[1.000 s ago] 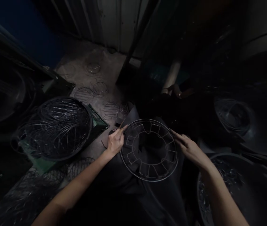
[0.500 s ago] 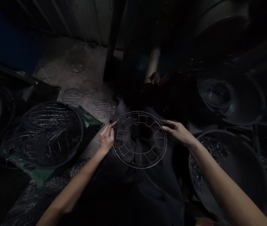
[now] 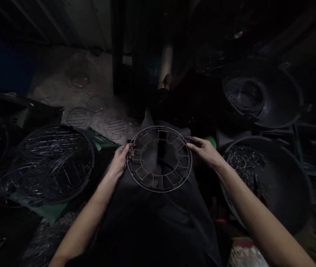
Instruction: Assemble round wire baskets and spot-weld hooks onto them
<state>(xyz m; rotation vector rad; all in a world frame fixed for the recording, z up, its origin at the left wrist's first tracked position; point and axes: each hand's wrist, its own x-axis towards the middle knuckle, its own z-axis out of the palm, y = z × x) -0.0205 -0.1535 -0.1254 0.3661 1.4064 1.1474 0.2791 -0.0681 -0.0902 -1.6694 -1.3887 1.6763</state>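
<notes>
A round wire frame (image 3: 159, 191), with an outer ring and looped wires around an open middle, is held level above my dark-clothed lap (image 3: 158, 218). My left hand (image 3: 120, 160) is closed on its left rim, thumb outside and fingertips showing through the wires. On the opposite side, my right hand (image 3: 204, 151) pinches the upper right rim between thumb and fingers.
At left, a round tub (image 3: 93, 163) full of thin wires sits on a green crate (image 3: 49, 209). Round wire grids (image 3: 117, 127) lie on the floor. To the right stand a tub of small metal pieces (image 3: 286, 185) and another tub (image 3: 280, 100) with coiled wire (image 3: 244, 96).
My view has shifted, so most of the surroundings appear further left. The wire frame sits slightly higher and further left in view. My left fingers now reach under the rim and show through it.
</notes>
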